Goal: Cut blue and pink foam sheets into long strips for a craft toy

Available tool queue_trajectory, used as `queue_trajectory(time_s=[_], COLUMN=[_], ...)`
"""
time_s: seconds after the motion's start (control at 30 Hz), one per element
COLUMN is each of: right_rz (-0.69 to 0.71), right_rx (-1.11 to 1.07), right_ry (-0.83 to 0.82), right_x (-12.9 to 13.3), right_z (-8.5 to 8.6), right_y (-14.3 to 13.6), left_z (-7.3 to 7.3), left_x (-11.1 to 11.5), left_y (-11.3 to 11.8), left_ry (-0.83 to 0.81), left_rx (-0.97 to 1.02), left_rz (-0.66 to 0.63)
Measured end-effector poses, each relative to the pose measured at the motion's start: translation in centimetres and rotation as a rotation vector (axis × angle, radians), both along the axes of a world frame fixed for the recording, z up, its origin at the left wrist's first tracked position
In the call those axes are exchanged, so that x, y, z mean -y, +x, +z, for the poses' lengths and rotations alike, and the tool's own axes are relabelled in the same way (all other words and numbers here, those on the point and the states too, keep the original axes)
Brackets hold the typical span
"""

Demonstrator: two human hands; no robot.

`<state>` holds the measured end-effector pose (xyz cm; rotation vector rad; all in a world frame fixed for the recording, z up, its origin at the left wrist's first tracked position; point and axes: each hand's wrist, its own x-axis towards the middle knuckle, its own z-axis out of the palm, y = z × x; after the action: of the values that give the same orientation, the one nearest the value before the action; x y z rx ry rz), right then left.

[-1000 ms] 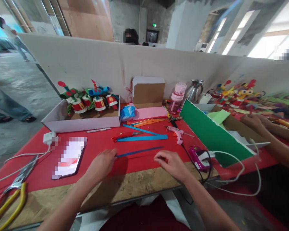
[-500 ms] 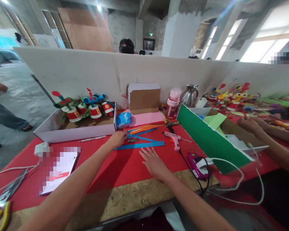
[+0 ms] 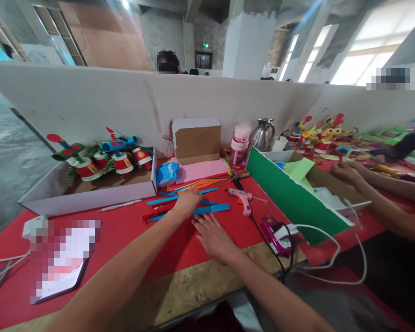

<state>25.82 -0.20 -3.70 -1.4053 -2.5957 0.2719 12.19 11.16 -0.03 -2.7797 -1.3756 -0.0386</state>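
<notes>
My left hand (image 3: 189, 202) is over a loose group of blue strips (image 3: 212, 208). Its fingers bend down together among them, and the fingertips are hidden, so what they pinch does not show. My right hand (image 3: 214, 237) lies palm down with fingers spread, its fingertips at the lower edge of the widest blue strip. A thin blue strip (image 3: 159, 201) slants out beyond my left hand. Left of that hand lies a blurred, dark red twisted piece (image 3: 152, 216). Orange strips (image 3: 212, 181) rest just behind.
A white box (image 3: 90, 198) with cup figures stands left. A pink glue gun (image 3: 242, 198), a purple power block (image 3: 276, 236) with cables and a green-sided box (image 3: 290, 207) are right. A phone (image 3: 65, 267) lies front left. Another person's hand (image 3: 347, 173) works at far right.
My left hand has moved right, from the strips' left end to over their middle. The strips lie differently, and the red piece now shows. The camera has turned slightly; my right hand stays flat.
</notes>
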Motion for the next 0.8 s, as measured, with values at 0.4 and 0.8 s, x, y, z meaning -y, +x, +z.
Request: queue_trajectory(time_s=[0.4,0.8], right_rz=[0.0,0.025], right_rx=[-0.014,-0.128], right_ry=[0.004,-0.038], right_x=[0.0,-0.5], right_z=[-0.1,0.0], right_y=[0.2,0.7], left_z=[0.0,-0.5], left_x=[0.3,5.3], left_y=[-0.8,-4.1], left_ry=[0.031,-0.117], left_rx=[-0.015,-0.048], left_rz=[0.066,0.212])
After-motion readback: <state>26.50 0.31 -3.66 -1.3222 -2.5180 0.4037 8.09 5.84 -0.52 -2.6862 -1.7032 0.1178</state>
